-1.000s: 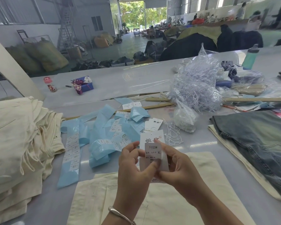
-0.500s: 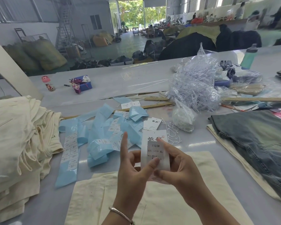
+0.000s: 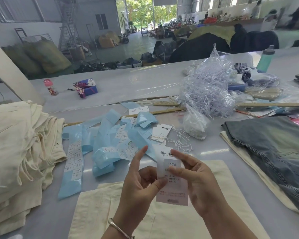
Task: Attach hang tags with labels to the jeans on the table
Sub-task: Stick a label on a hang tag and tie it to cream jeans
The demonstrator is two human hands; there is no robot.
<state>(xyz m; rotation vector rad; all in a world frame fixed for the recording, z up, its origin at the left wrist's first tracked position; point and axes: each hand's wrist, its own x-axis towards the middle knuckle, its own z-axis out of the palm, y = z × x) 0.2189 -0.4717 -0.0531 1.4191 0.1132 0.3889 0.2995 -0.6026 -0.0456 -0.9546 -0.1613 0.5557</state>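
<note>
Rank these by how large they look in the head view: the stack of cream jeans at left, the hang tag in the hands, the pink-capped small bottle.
1. stack of cream jeans, clearly largest.
2. hang tag, held by the left hand and right hand; nearness to the camera enlarges it.
3. pink-capped bottle, smallest, but farthest away.

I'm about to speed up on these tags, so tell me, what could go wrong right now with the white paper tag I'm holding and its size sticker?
1. The grey size sticker may set crooked or wrinkled: the right hand presses it while the left hand only pinches the white paper hang tag at its edge, and the tag bows.
2. The loose white strings lie beside the curled blue backing strips, so they could tangle or get buried.
</note>
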